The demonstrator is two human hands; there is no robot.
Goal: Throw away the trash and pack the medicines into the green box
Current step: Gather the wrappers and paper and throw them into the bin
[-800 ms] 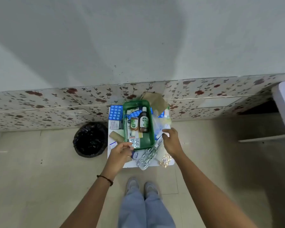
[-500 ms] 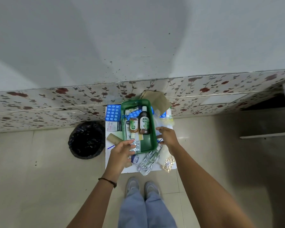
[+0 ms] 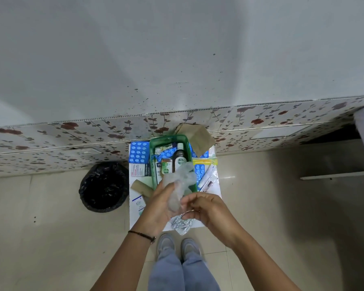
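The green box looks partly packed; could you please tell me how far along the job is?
Done: bottles lie in the green box. In hand: both hands, left hand and right hand, hold a clear plastic bag. Left: blister packs, brown paper and the bag for the black bin.

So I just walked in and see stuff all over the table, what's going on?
A person is sorting medicines. Both hands, left and right, hold a crumpled clear plastic bag above the table. The green box already holds bottles and pill strips. More strips lie around it, and a black bin stands left.
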